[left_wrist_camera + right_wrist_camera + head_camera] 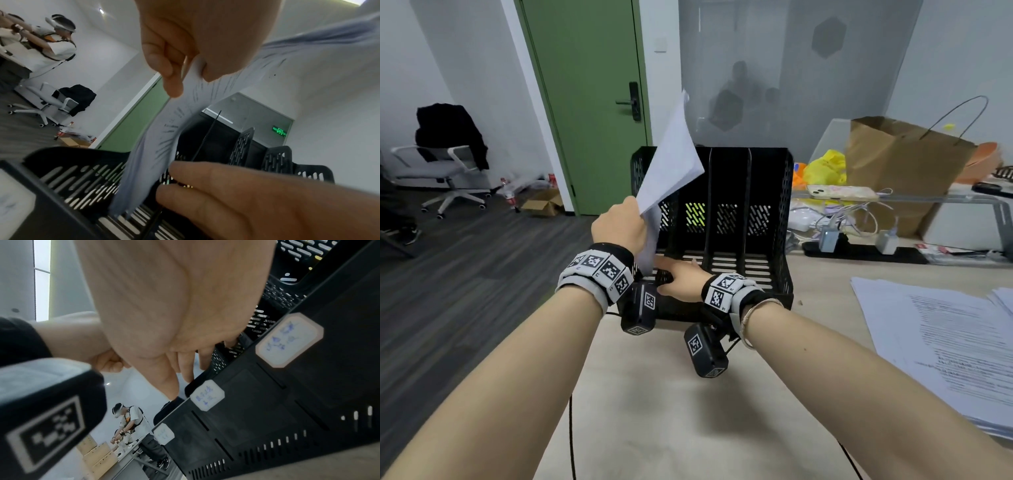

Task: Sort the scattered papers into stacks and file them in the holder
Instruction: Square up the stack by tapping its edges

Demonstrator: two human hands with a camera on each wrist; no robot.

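**Over the holder's left slot: papers pinched, lower edge going in**

Above the left end of the black file holder (774, 219), a sheaf of white papers (671, 154) held up at a slant by the left hand (619, 226). Pinched between thumb and curled fingers (164, 65), as seen from the left wrist. Bent below the grip, with the lower edge down at the slotted floor of the leftmost compartment; touching it or just above, hard to tell. Printed lines on the sheets smeared by blur, unreadable.

Low at the holder's front, the right hand (681, 281) laid over the rim near the left slot, fingers (186, 365) loose and fairly straight, reaching into the holder. Closed on nothing that shows; fingertips hidden behind the front wall in the right wrist view, so exact contact unclear. Small white labels (287, 339) on that front wall, handwriting in blue, too blurred to read.

On the pale table (654, 394), at the right, more printed papers (941, 346) spread flat in overlapping piles, well apart from the holder and cut off by the frame edge. Behind the holder, a brown paper bag (893, 164), a phone (842, 193) and tangled cables, partly hidden. Back left, a green door (585, 102) and a white office chair (448, 171) draped with dark cloth.
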